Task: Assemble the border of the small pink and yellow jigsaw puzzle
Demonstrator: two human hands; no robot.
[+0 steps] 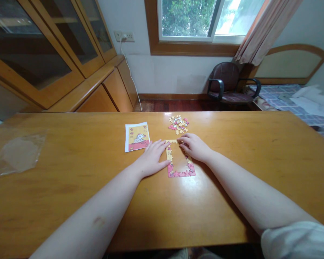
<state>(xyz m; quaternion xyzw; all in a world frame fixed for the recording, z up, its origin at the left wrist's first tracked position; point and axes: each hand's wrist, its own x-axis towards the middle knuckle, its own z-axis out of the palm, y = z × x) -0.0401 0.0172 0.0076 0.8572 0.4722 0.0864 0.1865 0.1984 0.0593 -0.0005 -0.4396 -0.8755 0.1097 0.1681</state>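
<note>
A rectangular jigsaw puzzle border [181,174], pink at the near end and yellow at the far end, lies on the table with bare wood inside it. My left hand [154,158] rests flat along its left side, fingers spread, fingertips touching the edge pieces. At the far right corner, my right hand [194,146] has its fingers bent down onto the border; whether a piece is between them is hidden. Just beyond is a heap of loose puzzle pieces [178,123] in yellow, pink and white. Left of the border lies a picture sheet [137,137] with a white cartoon animal.
The wooden table [78,151] fills the foreground. A clear plastic bag [18,153] lies at its left. Beyond its far edge stand a glass-door cabinet [78,72], an office chair [229,82] and a bed [283,97]. A white cord [131,72] hangs from the wall socket.
</note>
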